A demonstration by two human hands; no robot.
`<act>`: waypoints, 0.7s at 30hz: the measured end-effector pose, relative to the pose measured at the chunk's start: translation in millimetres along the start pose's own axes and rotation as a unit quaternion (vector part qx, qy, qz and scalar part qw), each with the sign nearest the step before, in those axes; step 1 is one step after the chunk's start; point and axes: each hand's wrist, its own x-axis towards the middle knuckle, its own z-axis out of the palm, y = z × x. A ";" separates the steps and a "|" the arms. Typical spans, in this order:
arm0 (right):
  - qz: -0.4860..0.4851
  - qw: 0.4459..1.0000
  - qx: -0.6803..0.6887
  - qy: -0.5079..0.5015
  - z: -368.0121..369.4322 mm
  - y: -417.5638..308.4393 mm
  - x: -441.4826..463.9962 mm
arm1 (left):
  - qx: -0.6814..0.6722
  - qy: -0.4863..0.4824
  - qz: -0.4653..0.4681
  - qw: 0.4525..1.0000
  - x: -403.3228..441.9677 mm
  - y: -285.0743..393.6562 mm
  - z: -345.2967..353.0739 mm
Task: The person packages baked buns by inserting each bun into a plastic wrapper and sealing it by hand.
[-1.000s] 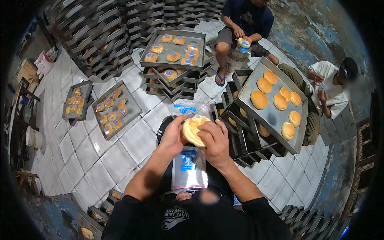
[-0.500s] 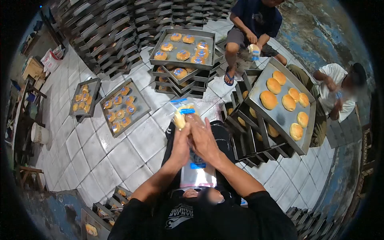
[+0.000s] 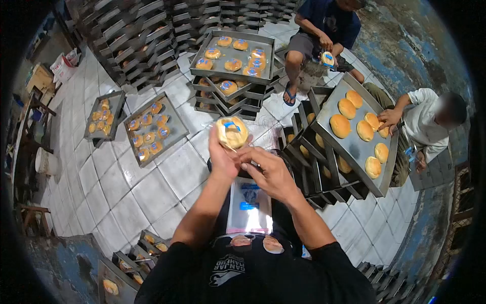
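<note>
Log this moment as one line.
left hand: holding bagged bun | right hand: fingers at its near end | empty bags: on lap | co-worker's hand: at bare buns

Dark-shirted co-worker's head (image 3: 351, 4): top-cropped | white-shirted co-worker's face (image 3: 447, 110): blurred | lap bag's lettering (image 3: 249, 196): unreadable

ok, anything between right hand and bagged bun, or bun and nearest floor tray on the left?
Nothing visible for either: the right hand is at the near edge of the bagged bun. Past the left hand holding it, only floor tiles show before the tray.
</note>
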 end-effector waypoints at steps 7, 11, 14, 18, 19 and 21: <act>0.007 0.883 0.393 -0.256 19.4 -0.1 -28.8 | -0.040 -0.033 -0.077 0.996 18.8 13.5 -22.6; 0.037 0.951 0.253 -0.173 8.3 3.4 -44.5 | -0.013 0.005 0.013 1.000 13.0 46.8 -30.9; -0.005 0.989 -0.096 0.114 18.4 10.0 -28.7 | -0.023 -0.067 -0.091 0.993 -38.5 31.8 -16.1; -0.095 0.978 -0.164 0.092 14.1 7.8 -15.2 | 0.148 -0.045 -0.048 0.987 -36.4 24.1 -34.8; -0.081 0.980 -0.164 0.084 11.6 20.2 -9.2 | 0.192 -0.060 -0.027 0.979 -28.2 25.5 -40.2; 0.146 0.984 0.013 0.099 14.0 47.2 -0.9 | 0.196 -0.153 -0.070 0.966 -16.8 24.4 -50.5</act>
